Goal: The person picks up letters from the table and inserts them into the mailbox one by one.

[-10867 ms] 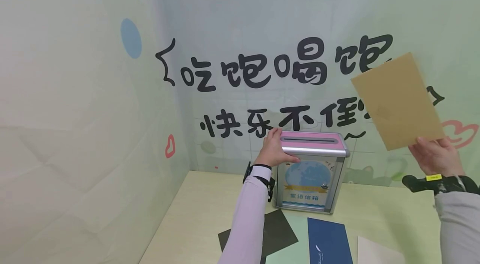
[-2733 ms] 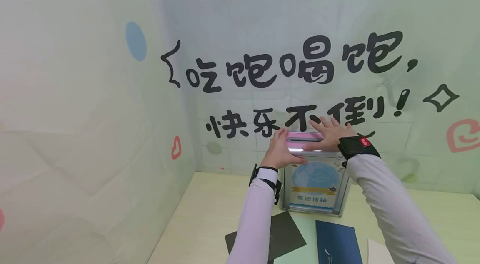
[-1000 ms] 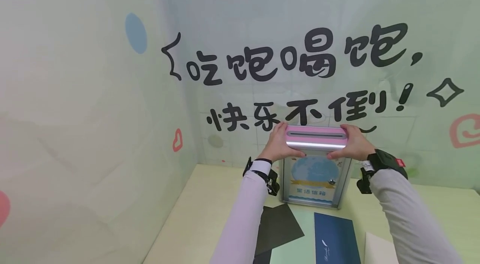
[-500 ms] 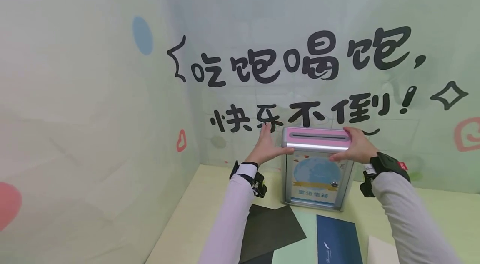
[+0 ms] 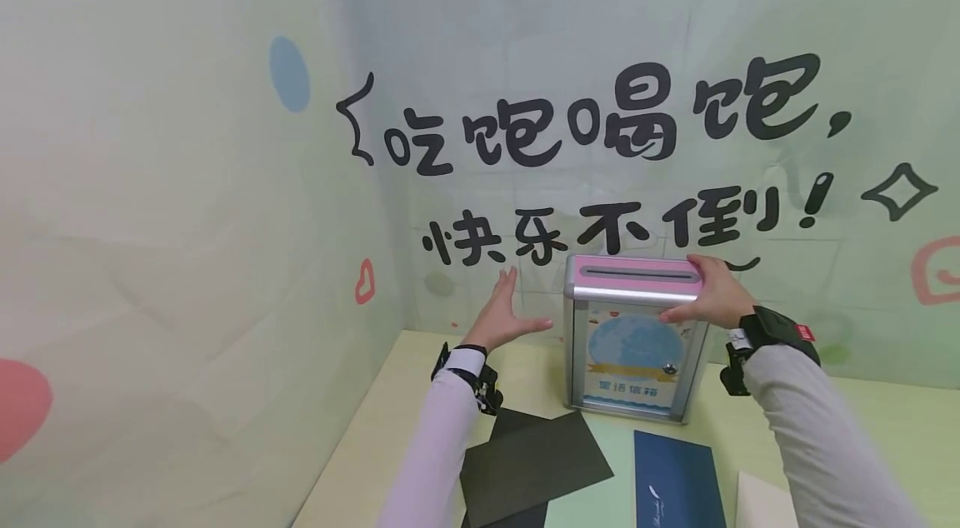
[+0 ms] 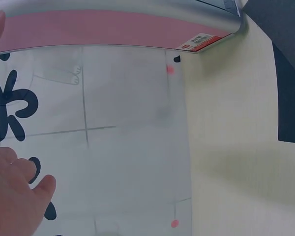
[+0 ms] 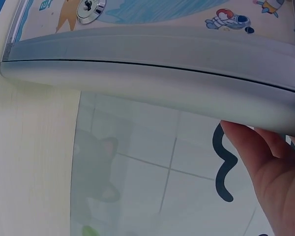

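Letter box (image 5: pixel 633 357): stood upright on the bench (image 5: pixel 847 428); the clock is read from its centre in the head view.
Slot (image 5: pixel 641 273): set lengthwise in the pink, silver-edged top, at 12 o'clock.
Lock (image 5: pixel 670 369): fitted in the front, at about 4 o'clock, beside a printed blue globe.
Right hand (image 5: pixel 716 295): placed at 2 o'clock; the top's end is gripped, with the thumb laid on the front and the fingers set over the end.
Left hand (image 5: pixel 506 316): held at 9 o'clock, apart from the box; thumb and fingers are spread wide, nothing is held.
Black pieces (image 5: pixel 536 465): laid overlapping at 7 o'clock.
Mint piece (image 5: pixel 611 503): laid at 6 o'clock, partly covered by black.
Blue piece (image 5: pixel 678 478): laid flat between 5 and 6 o'clock; a white feather is printed on it.
Pale piece (image 5: pixel 765 503): laid between 4 and 5 o'clock, partly hidden by the right sleeve (image 5: pixel 821 436).
Wall (image 5: pixel 480 3): covered with a pale sheet; large black characters are printed towards 12 o'clock.
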Demonstrator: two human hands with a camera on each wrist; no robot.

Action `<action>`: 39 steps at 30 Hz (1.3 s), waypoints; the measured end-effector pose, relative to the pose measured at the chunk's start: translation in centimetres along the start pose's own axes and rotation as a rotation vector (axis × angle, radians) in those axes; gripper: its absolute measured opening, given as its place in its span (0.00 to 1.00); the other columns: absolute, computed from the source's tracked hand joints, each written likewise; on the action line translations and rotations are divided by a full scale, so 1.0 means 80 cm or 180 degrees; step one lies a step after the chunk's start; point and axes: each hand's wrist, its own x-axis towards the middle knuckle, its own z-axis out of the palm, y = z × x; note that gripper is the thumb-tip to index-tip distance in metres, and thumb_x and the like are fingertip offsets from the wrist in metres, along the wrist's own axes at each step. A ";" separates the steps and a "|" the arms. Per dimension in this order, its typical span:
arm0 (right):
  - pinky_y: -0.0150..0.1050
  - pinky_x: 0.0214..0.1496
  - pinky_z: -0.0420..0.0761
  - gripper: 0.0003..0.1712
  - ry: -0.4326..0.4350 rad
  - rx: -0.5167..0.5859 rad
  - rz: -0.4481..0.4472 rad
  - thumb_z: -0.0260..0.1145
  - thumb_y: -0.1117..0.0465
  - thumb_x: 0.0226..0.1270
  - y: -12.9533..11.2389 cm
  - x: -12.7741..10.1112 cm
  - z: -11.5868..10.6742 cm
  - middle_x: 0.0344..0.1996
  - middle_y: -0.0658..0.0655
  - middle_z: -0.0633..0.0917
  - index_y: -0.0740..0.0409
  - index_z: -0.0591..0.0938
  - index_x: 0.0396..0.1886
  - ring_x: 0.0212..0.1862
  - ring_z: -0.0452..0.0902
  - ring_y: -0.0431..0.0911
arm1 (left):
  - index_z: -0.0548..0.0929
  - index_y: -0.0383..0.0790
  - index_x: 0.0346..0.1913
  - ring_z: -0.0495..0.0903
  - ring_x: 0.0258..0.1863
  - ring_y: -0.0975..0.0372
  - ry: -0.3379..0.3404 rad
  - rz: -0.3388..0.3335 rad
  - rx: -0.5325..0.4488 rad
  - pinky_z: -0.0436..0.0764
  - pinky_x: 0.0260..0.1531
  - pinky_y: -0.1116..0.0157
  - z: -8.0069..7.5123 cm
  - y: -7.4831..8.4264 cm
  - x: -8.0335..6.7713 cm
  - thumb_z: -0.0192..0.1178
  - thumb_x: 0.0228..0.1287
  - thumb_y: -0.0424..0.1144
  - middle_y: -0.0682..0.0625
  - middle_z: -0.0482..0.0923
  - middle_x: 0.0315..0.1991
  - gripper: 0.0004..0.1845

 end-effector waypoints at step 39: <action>0.63 0.53 0.64 0.67 -0.0001 -0.0023 0.0069 0.77 0.48 0.35 -0.008 -0.011 -0.001 0.59 0.79 0.54 0.77 0.49 0.65 0.51 0.60 0.65 | 0.52 0.40 0.70 0.57 0.65 0.47 -0.0561 0.0149 0.0855 0.67 0.52 0.44 0.069 -0.042 -0.095 0.68 0.37 0.62 0.40 0.46 0.70 0.59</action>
